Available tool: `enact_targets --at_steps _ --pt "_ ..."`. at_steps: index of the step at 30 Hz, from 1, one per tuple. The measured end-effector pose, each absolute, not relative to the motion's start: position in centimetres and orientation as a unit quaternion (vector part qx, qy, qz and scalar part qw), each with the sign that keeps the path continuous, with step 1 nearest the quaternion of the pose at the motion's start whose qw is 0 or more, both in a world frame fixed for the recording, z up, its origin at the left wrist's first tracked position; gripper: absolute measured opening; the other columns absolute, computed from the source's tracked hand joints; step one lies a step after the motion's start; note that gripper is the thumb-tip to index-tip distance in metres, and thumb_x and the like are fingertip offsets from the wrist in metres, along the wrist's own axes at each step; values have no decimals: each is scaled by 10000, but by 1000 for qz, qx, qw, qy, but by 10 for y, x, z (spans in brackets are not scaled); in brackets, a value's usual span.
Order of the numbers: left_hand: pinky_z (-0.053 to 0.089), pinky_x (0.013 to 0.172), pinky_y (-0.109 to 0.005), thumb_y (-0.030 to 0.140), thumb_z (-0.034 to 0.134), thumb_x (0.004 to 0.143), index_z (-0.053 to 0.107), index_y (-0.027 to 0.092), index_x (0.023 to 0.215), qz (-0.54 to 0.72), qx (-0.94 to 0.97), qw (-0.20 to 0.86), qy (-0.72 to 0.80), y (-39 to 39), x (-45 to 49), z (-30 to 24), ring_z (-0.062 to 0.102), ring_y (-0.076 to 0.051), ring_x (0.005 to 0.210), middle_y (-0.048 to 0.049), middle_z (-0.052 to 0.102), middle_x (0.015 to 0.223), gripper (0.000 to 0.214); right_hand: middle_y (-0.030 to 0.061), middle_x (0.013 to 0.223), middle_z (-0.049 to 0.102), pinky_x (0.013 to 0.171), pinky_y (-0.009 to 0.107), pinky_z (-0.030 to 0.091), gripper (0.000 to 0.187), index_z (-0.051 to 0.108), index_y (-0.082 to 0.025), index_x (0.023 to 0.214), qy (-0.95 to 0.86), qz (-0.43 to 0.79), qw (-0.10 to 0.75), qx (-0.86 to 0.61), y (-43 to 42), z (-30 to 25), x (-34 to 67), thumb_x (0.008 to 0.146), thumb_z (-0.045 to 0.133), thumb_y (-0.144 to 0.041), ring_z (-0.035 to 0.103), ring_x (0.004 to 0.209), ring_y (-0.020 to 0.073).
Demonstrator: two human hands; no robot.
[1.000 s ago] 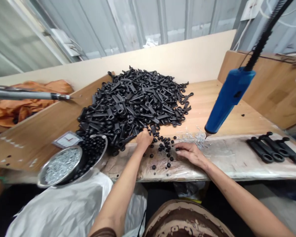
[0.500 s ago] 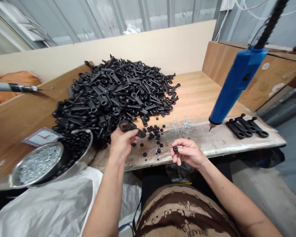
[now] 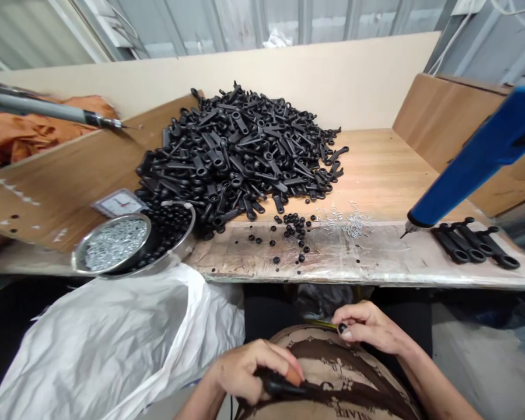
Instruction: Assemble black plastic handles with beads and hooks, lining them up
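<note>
Low over the patterned apron, my left hand (image 3: 254, 370) is closed around a black plastic lever-shaped part (image 3: 284, 386), blurred and partly covered by the fingers. To its right, my right hand (image 3: 371, 329) pinches a small black round bead (image 3: 342, 328) between thumb and fingertips. Both hands are below the table's front edge. Small black beads (image 3: 294, 227) lie scattered on the tabletop ahead of them, beside a loose spread of thin silver pins (image 3: 354, 221). Behind these rises a big heap of black lever-shaped parts (image 3: 245, 146).
A blue electric screwdriver (image 3: 472, 157) hangs at the right, above several black levers (image 3: 476, 242) set in a row. At left are a metal bowl of silver pins (image 3: 114, 245), black beads in a larger pan (image 3: 195, 224), a small clock (image 3: 119, 203) and a grey pen-like tool (image 3: 83, 115).
Both hands have come back from over the table to in front of the apron, still holding the lever part and the bead. The view has shifted, and the screwdriver appears farther right.
</note>
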State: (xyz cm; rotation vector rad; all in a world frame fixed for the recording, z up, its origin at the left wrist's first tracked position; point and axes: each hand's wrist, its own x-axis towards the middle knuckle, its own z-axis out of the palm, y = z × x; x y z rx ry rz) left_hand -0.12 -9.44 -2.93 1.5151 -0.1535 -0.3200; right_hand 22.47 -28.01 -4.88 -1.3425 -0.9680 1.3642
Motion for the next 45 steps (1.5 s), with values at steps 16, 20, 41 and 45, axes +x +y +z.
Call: enact_targets --at_steps 16,20,41,45 --pt "300 474 -166 106 617 498 577 141 836 -150 630 746 157 -91 37 -31 409 -64 529 52 503 603 342 19 735 596 586 224 431 179 635 -165 870 -403 432 510 -625 -264 -36 223 738 648 -286 536 639 118" --pt "291 501 -186 181 622 575 563 125 717 68 662 716 213 -105 64 -18 352 -59 510 50 444 550 164 18 689 617 512 227 474 220 626 -162 912 -270 444 674 -525 -262 -33 216 713 670 -246 579 578 123" --pt "392 699 -240 95 431 757 498 179 778 128 829 515 177 -146 114 -18 530 -123 675 9 583 697 109 -4 513 575 345 181 400 191 659 -141 818 -174 427 784 -416 -250 -31 208 729 651 -310 510 401 92" --pt "392 661 -229 100 421 760 492 187 785 136 860 458 180 -147 114 -19 527 -120 654 10 574 697 115 -11 507 565 361 175 396 165 674 -145 823 -185 384 783 -454 -253 -37 208 734 650 -282 487 400 76"
